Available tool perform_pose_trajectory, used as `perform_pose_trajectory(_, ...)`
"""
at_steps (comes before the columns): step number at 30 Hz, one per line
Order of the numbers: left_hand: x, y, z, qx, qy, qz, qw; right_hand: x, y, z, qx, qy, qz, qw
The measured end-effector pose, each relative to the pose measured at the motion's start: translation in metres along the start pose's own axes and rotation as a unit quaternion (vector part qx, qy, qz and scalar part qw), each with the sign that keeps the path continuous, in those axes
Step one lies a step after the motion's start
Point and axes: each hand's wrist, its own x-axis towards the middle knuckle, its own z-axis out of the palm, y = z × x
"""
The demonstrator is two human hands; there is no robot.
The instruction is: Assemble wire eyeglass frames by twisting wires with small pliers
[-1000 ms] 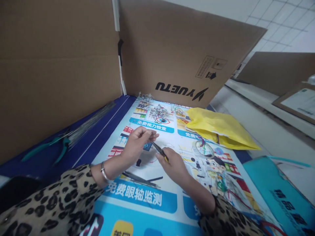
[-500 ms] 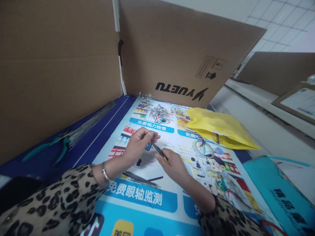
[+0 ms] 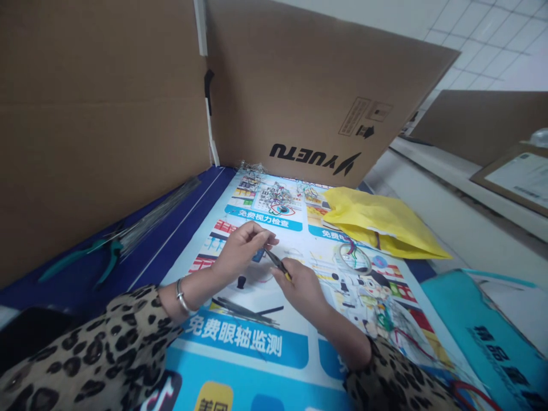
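Observation:
My left hand is closed in a pinch above the printed poster; what it pinches is too small to name. My right hand grips small pliers with yellow-black handles, whose tips point up-left to the left fingertips. Both hands hover close together over the middle of the poster. Leopard-print sleeves cover both forearms, and a silver bangle sits on the left wrist.
Cardboard walls stand behind and to the left. Teal-handled pliers and a bundle of thin wires lie at the left. A yellow bag, a tape ring, coloured wire pieces and a teal bag lie right.
Both hands have stayed nearly in place; the left fingertips dipped slightly toward the pliers' tips. Nothing else has moved.

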Motion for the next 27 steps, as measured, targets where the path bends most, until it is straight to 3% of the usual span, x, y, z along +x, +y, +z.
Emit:
perform_pose_trajectory(6,0.003,-0.002,-0.013,0.228,-0.018,0.09,0.969,0.0,0.003,0.001,-0.014,0.0,0.005,1.0)
perform_pose_trajectory(10,0.005,0.0,-0.016,0.265,-0.066,0.08,0.959,0.0,0.003,0.001,-0.027,0.006,0.008,1.0)
perform_pose_trajectory(15,0.007,-0.002,-0.017,0.313,-0.054,0.091,0.944,0.0,0.002,0.004,-0.066,0.026,-0.012,0.997)
perform_pose_trajectory(20,0.009,-0.005,-0.016,0.311,-0.053,0.023,0.949,-0.001,0.007,0.005,-0.155,0.099,-0.057,0.981)
perform_pose_trajectory(23,0.009,-0.006,-0.014,0.278,-0.047,-0.027,0.959,0.0,0.011,0.001,-0.241,0.153,-0.106,0.952)
perform_pose_trajectory(27,0.008,-0.007,-0.011,0.236,-0.034,-0.082,0.968,0.0,0.012,-0.008,-0.32,0.178,-0.155,0.918)
